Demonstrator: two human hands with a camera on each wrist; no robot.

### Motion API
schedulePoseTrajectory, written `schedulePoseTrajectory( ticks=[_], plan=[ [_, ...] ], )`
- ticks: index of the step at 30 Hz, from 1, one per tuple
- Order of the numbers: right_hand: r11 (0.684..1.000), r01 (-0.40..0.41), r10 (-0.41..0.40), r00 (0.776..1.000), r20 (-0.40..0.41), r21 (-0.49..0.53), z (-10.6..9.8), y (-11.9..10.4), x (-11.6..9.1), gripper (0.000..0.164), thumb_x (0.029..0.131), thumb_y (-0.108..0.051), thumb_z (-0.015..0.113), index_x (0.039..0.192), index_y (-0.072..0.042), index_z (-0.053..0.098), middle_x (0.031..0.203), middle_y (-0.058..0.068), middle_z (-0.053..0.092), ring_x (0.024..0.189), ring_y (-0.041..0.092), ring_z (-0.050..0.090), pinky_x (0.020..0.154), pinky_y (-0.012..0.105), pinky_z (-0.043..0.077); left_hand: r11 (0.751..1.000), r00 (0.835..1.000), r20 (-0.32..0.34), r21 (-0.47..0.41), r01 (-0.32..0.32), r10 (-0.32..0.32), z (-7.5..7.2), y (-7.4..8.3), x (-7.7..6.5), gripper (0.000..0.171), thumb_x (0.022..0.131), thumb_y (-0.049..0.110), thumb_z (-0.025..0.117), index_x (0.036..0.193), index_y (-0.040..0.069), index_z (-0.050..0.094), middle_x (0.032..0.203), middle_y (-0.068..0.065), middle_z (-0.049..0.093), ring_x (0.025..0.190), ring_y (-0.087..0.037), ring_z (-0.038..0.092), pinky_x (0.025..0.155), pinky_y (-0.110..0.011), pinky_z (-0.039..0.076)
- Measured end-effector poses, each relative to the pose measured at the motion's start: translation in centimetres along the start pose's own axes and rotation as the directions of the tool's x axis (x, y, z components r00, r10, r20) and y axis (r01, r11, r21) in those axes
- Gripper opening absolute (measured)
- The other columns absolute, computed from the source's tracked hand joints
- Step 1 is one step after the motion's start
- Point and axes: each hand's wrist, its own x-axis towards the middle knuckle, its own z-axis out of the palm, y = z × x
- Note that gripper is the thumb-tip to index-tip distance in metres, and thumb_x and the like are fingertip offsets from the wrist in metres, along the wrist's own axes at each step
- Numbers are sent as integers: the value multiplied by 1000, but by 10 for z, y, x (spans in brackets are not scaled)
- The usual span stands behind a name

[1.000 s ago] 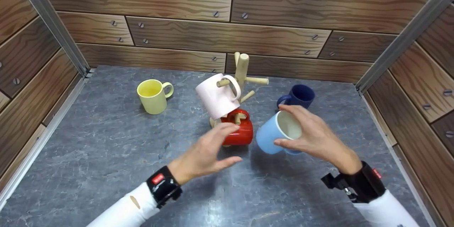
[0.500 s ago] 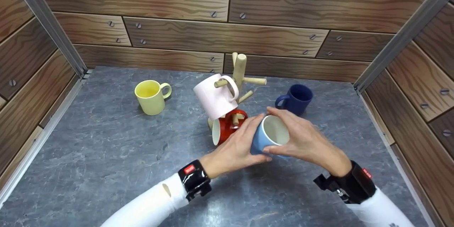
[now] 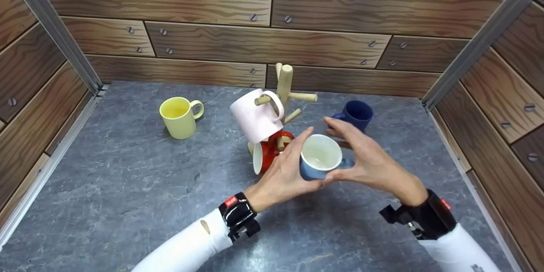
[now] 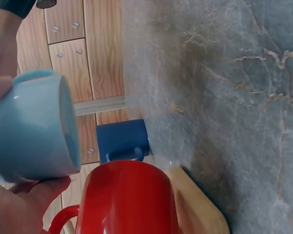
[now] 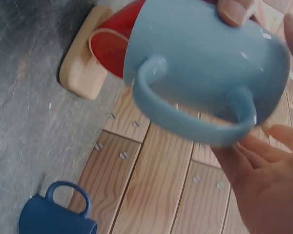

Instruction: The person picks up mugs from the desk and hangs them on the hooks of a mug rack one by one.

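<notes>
My left hand [image 3: 284,174] holds a light blue mug [image 3: 312,173] from its left side, fingers along the far side and thumb along the near side. Raised above the table, the mug is roughly upright with its opening up. Its handle [image 5: 190,117] points right, toward my right hand [image 3: 374,163]. That hand is spread around the handle side, its fingers apart from the mug; whether its thumb touches is unclear. Just behind my left hand, a red mug [image 4: 129,200] hangs low on a wooden mug tree [image 3: 284,80]. A pale pink mug [image 3: 255,117] hangs tilted above it.
A yellow mug [image 3: 180,121] stands upright on the left of the grey table [image 3: 127,178]. Behind my right hand is a dark blue mug [image 3: 358,114]. Bare pegs [image 3: 304,97] stick out from the tree's right side. Wood-patterned walls [image 3: 204,0] enclose the back and sides.
My left hand has come across to the right and taken hold of the light blue mug. The mug has turned more upright, its handle swinging right. My right hand's fingers have come off it.
</notes>
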Motion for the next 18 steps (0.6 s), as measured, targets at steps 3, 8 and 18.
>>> schedulePoseTrajectory(
  ticks=[3, 8, 18],
  plan=[
    [996, -34, 36, 999, -25, 87, -6, 2, -2, 100, 64, -12, 89, 149, -9, 36, 146, 9, 42, 126, 30, 49, 100, 37, 45, 1000, 997, -76, 5, 12, -11, 2, 0, -2, 105, 73, 49, 80, 153, 20, 19, 142, -3, 43, 120, -13, 47, 96, -30, 45],
    [971, -127, 151, 983, -107, 204, -16, -3, -7, 57, 83, 2, 73, 135, 4, 51, 133, 17, 53, 116, 36, 55, 94, 33, 49, 1000, 980, -197, -11, 15, -17, 5, 3, -1, 108, 71, 51, 81, 153, 19, 19, 138, -4, 45, 119, -13, 48, 96, -31, 45],
    [988, 9, 33, 963, -268, 155, -21, -4, -12, 28, 82, 15, 66, 107, 5, 69, 107, 17, 63, 94, 17, 61, 77, 24, 55, 999, 955, -296, -50, -18, 2, 5, 4, 0, 109, 69, 53, 82, 151, 17, 21, 137, -4, 44, 119, -15, 49, 97, -30, 45]
  ],
)
